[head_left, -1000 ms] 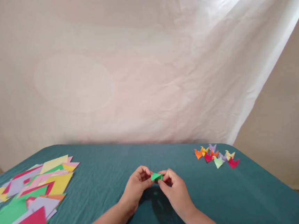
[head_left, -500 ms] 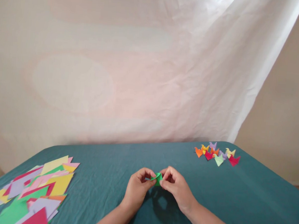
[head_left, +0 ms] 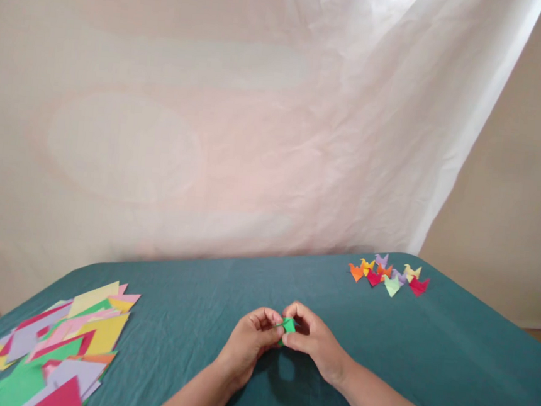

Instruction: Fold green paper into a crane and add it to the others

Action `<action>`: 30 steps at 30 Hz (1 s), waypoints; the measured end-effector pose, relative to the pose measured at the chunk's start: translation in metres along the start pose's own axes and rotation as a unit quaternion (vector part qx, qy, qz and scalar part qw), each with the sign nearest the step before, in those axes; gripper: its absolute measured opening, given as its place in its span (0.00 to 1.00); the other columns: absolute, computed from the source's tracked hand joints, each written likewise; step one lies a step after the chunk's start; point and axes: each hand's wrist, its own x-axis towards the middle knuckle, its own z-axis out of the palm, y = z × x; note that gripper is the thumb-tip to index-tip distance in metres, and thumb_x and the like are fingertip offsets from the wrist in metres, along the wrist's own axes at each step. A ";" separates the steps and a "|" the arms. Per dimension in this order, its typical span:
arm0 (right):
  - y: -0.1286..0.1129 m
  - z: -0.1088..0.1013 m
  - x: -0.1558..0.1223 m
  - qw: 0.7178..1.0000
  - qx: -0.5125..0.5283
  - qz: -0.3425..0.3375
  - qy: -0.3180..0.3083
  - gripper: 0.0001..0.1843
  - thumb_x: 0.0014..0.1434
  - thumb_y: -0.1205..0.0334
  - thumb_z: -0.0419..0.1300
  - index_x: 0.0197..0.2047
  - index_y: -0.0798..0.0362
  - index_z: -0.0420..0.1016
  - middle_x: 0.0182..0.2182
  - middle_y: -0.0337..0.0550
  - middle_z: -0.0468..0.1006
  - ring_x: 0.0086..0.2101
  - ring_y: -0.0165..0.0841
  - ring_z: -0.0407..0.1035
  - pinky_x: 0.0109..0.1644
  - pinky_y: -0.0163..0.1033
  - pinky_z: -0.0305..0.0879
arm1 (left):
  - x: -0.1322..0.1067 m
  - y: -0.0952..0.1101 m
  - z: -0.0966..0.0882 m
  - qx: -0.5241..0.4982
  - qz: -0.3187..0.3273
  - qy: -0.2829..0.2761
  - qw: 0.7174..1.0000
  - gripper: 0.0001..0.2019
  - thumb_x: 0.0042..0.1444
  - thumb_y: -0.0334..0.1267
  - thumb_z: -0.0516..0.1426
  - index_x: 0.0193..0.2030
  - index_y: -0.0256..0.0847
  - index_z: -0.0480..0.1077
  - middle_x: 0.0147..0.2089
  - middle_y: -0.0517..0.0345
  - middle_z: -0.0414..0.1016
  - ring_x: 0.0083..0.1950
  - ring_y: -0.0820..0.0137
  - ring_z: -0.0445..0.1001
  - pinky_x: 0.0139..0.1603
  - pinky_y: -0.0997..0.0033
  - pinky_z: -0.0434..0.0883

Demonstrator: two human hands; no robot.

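A small green folded paper piece [head_left: 289,325] is pinched between the fingertips of both hands, just above the teal tablecloth [head_left: 450,364]. My left hand [head_left: 249,343] grips its left side with curled fingers. From the right, my right hand [head_left: 313,339] closes on the same piece with thumb and fingers pressed together. Most of the green paper is hidden by the fingers.
A loose pile of coloured paper squares [head_left: 56,348] lies at the table's near left. Several small folded paper figures [head_left: 387,275] in orange, yellow, red, purple and pale green sit at the far right. A creased white sheet [head_left: 240,112] hangs behind the table.
The green piece has been folded smaller and tighter between the fingers. Both hands have come closer together and dropped slightly toward the cloth.
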 end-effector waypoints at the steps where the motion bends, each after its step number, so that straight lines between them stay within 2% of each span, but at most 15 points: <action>1: 0.000 0.000 0.000 1.000 0.001 -0.002 0.000 0.09 0.48 0.68 0.61 0.32 0.52 0.63 0.26 0.31 0.61 0.28 0.27 0.55 0.31 0.32 0.53 | 0.000 0.000 0.000 -0.009 -0.007 -0.001 1.000 0.13 0.42 0.35 0.68 0.30 0.37 0.69 0.31 0.58 0.73 0.32 0.73 0.70 0.37 0.74 0.67; 6: 0.008 -0.001 0.004 0.999 -0.031 0.011 0.033 0.09 0.52 0.62 0.61 0.31 0.51 0.62 0.22 0.31 0.64 0.24 0.27 0.56 0.28 0.32 0.53 | 0.003 -0.004 -0.005 0.016 0.021 0.029 0.999 0.13 0.43 0.36 0.67 0.31 0.38 0.68 0.29 0.59 0.72 0.31 0.73 0.70 0.36 0.73 0.67; 11: 0.017 -0.006 0.008 0.988 -0.125 -0.003 0.090 0.13 0.56 0.54 0.59 0.27 0.52 0.63 0.20 0.32 0.64 0.22 0.28 0.57 0.27 0.32 0.53 | 0.005 -0.002 -0.008 0.066 0.057 0.053 0.995 0.10 0.45 0.36 0.66 0.32 0.37 0.71 0.27 0.62 0.70 0.29 0.76 0.67 0.33 0.78 0.64; 15: 0.014 -0.005 0.007 0.978 -0.189 -0.020 0.082 0.14 0.56 0.54 0.59 0.26 0.52 0.63 0.20 0.31 0.61 0.23 0.28 0.56 0.28 0.32 0.52 | 0.002 0.001 -0.003 0.170 0.118 0.078 0.975 0.09 0.47 0.38 0.64 0.29 0.37 0.70 0.28 0.61 0.71 0.31 0.73 0.67 0.34 0.76 0.64; 18: 0.008 -0.001 0.004 0.969 -0.232 -0.047 0.074 0.13 0.59 0.56 0.57 0.26 0.52 0.64 0.21 0.32 0.61 0.25 0.29 0.56 0.30 0.33 0.53 | 0.000 0.001 0.001 0.209 0.142 0.103 0.962 0.08 0.47 0.38 0.63 0.29 0.38 0.69 0.27 0.62 0.70 0.29 0.73 0.67 0.32 0.76 0.64; 20: 0.006 0.002 0.003 0.960 -0.258 -0.071 0.081 0.13 0.61 0.57 0.54 0.26 0.51 0.65 0.23 0.33 0.62 0.27 0.30 0.58 0.31 0.33 0.54 | -0.001 0.000 0.002 0.228 0.143 0.111 0.957 0.08 0.47 0.37 0.62 0.34 0.39 0.70 0.26 0.63 0.69 0.28 0.73 0.67 0.31 0.76 0.64; 23: 0.006 0.003 0.002 0.949 -0.283 -0.097 0.103 0.13 0.62 0.57 0.53 0.27 0.51 0.66 0.25 0.35 0.64 0.28 0.31 0.61 0.33 0.34 0.55 | 0.000 -0.001 0.001 0.281 0.113 0.092 0.948 0.11 0.49 0.39 0.60 0.40 0.39 0.71 0.24 0.64 0.68 0.26 0.73 0.67 0.29 0.76 0.62; 27: 0.007 0.002 0.001 0.947 -0.286 -0.088 0.116 0.10 0.62 0.58 0.53 0.31 0.51 0.69 0.26 0.37 0.69 0.29 0.32 0.63 0.33 0.34 0.58 | 0.001 -0.003 -0.002 0.328 0.083 0.081 0.938 0.07 0.48 0.39 0.60 0.26 0.37 0.71 0.23 0.61 0.70 0.25 0.72 0.66 0.27 0.75 0.61; 30: 0.008 0.002 0.001 0.938 -0.316 -0.089 0.110 0.10 0.62 0.58 0.54 0.30 0.51 0.69 0.26 0.37 0.70 0.29 0.32 0.64 0.33 0.34 0.57 | 0.000 -0.002 -0.001 0.338 0.085 0.090 0.933 0.08 0.46 0.38 0.61 0.23 0.38 0.70 0.22 0.62 0.69 0.25 0.73 0.65 0.28 0.75 0.60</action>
